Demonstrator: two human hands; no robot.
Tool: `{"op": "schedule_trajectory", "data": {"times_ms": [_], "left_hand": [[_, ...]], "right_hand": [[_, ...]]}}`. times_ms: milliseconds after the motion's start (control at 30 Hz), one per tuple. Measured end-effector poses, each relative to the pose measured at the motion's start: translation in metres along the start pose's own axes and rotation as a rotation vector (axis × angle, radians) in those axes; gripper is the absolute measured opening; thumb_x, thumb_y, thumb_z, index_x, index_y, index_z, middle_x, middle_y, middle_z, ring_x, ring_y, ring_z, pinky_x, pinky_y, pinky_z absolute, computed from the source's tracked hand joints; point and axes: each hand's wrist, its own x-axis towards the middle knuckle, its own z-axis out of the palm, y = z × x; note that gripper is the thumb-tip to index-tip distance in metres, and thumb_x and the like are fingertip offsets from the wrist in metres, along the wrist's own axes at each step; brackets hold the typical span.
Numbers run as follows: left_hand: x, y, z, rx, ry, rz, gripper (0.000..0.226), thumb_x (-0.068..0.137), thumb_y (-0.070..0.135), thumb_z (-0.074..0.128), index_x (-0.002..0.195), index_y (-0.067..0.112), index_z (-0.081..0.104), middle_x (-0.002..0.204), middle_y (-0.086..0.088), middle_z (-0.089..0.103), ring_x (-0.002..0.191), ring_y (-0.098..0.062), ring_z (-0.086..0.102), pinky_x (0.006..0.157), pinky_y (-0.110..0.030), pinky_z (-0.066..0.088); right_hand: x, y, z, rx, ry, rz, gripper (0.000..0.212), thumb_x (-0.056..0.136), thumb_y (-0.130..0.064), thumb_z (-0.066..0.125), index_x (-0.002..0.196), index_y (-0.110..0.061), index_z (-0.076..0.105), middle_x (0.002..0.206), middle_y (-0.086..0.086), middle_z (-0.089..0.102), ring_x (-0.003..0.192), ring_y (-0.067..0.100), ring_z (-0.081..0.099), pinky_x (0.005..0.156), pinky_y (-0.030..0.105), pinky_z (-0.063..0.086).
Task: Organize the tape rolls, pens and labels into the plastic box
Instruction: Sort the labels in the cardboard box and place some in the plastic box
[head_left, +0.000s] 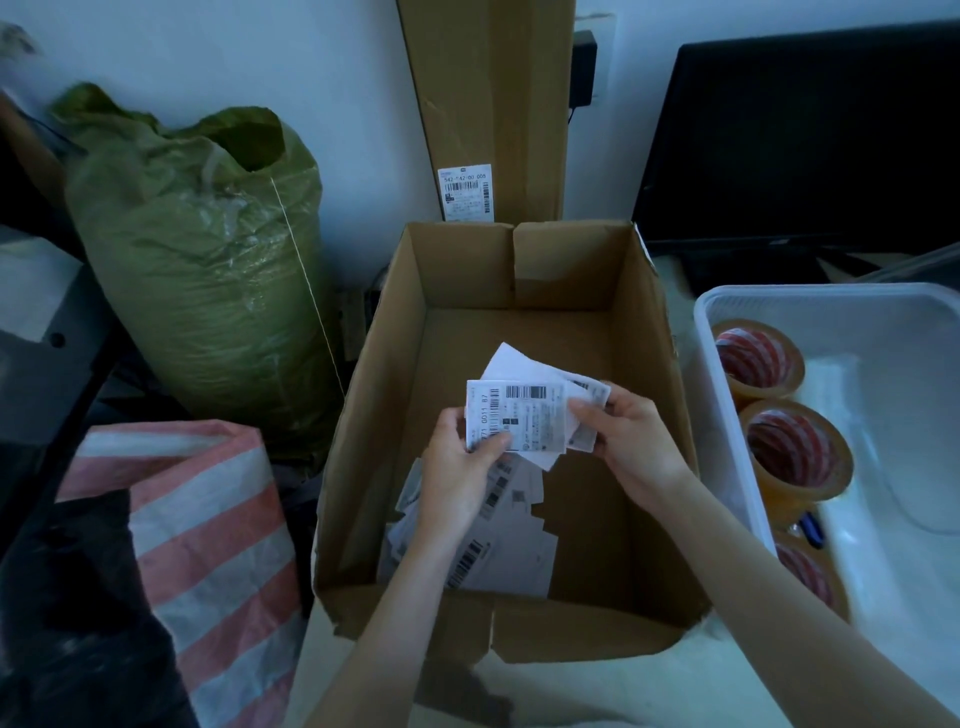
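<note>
Shipping labels: pinched by left hand and right hand over cardboard box. Square the edges, then carry right to plastic box.

Both bare forearms reach forward from the bottom edge of the view, the left rising from bottom centre and the right slanting in from the lower right corner, so that the two hands meet at mid-frame. The left hand shows its back to the camera, thumb laid across the top of the labels and fingers curled beneath them. The right hand faces it with the wrist bent inward, its thumb and fingertips in a pinching grip on the opposite edge of the same bundle.
</note>
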Motion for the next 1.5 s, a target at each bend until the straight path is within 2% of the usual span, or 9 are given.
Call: {"op": "schedule_trajectory", "data": {"times_ms": [200, 367, 567, 800, 900, 1000, 1167, 1300, 1500], "left_hand": [[0.009, -0.003, -0.014, 0.291, 0.002, 0.06, 0.025, 0.102, 0.034, 0.035, 0.116, 0.017, 0.046, 0.108, 0.004, 0.061, 0.082, 0.003, 0.059, 0.06, -0.015, 0.049], [0.016, -0.001, -0.02, 0.361, -0.092, 0.17, 0.023, 0.101, 0.03, 0.041, 0.117, 0.021, 0.054, 0.108, 0.01, 0.062, 0.088, 0.003, 0.059, 0.062, -0.012, 0.048], [0.013, -0.005, -0.003, 0.25, 0.03, 0.13, 0.021, 0.097, 0.032, 0.051, 0.102, 0.016, 0.063, 0.102, 0.006, 0.068, 0.083, 0.0, 0.064, 0.066, -0.015, 0.053], [0.006, -0.003, 0.004, 0.26, 0.035, 0.123, 0.028, 0.09, 0.042, 0.059, 0.077, 0.019, 0.051, 0.082, 0.013, 0.063, 0.07, 0.003, 0.065, 0.049, -0.006, 0.044], [0.016, 0.0, -0.004, 0.195, -0.043, 0.103, 0.027, 0.09, 0.044, 0.058, 0.092, 0.017, 0.058, 0.095, 0.009, 0.067, 0.078, 0.003, 0.064, 0.057, -0.01, 0.046], [0.042, -0.012, -0.015, 0.256, -0.063, -0.009, 0.039, 0.094, 0.039, 0.055, 0.127, 0.017, 0.052, 0.12, 0.008, 0.055, 0.105, -0.007, 0.055, 0.082, -0.019, 0.043], [0.068, -0.048, -0.012, 0.939, -0.457, -0.076, 0.058, 0.083, 0.035, 0.068, 0.133, 0.018, 0.044, 0.144, -0.007, 0.039, 0.13, -0.026, 0.04, 0.106, -0.049, 0.038], [0.064, -0.063, 0.01, 0.909, -0.306, -0.1, 0.083, 0.074, 0.041, 0.076, 0.14, 0.015, 0.035, 0.145, -0.007, 0.036, 0.134, -0.028, 0.035, 0.109, -0.047, 0.035], [0.067, -0.062, 0.007, 0.707, -0.15, -0.098, 0.017, 0.094, 0.023, 0.057, 0.109, 0.016, 0.053, 0.105, -0.004, 0.063, 0.096, -0.022, 0.063, 0.085, -0.04, 0.054]], "right_hand": [[0.002, 0.004, 0.0, -0.121, 0.034, -0.031, 0.02, 0.099, -0.012, 0.047, 0.108, -0.016, 0.064, 0.1, 0.009, 0.071, 0.097, 0.025, 0.068, 0.09, 0.052, 0.053], [0.003, 0.004, 0.004, -0.099, -0.072, 0.025, 0.026, 0.103, -0.021, 0.038, 0.109, -0.01, 0.061, 0.099, 0.012, 0.07, 0.098, 0.026, 0.067, 0.094, 0.052, 0.05], [0.0, 0.003, 0.003, -0.098, -0.145, -0.012, 0.033, 0.101, -0.037, 0.036, 0.114, -0.019, 0.06, 0.108, 0.006, 0.069, 0.106, 0.022, 0.064, 0.097, 0.047, 0.049], [0.001, 0.006, 0.001, -0.271, -0.146, -0.084, 0.016, 0.096, -0.009, 0.051, 0.109, -0.015, 0.058, 0.104, 0.006, 0.069, 0.1, 0.02, 0.067, 0.084, 0.041, 0.057], [0.001, 0.006, 0.0, -0.246, -0.064, -0.094, 0.016, 0.096, -0.007, 0.049, 0.106, -0.012, 0.06, 0.101, 0.005, 0.068, 0.098, 0.018, 0.067, 0.081, 0.033, 0.056], [0.003, 0.008, -0.003, -0.199, 0.03, -0.111, 0.016, 0.096, -0.005, 0.049, 0.1, -0.014, 0.061, 0.1, 0.006, 0.068, 0.097, 0.02, 0.066, 0.081, 0.035, 0.055], [0.004, 0.008, -0.003, -0.168, 0.096, -0.117, 0.017, 0.095, -0.002, 0.048, 0.1, -0.014, 0.06, 0.095, 0.003, 0.068, 0.096, 0.02, 0.066, 0.079, 0.033, 0.053], [0.004, 0.007, -0.002, -0.183, 0.093, -0.112, 0.017, 0.096, -0.003, 0.048, 0.102, -0.014, 0.06, 0.098, 0.004, 0.068, 0.096, 0.018, 0.066, 0.081, 0.034, 0.055], [0.003, 0.007, -0.002, -0.195, 0.131, -0.114, 0.018, 0.096, -0.004, 0.047, 0.104, -0.013, 0.06, 0.097, 0.002, 0.066, 0.093, 0.014, 0.064, 0.074, 0.026, 0.05]]}}
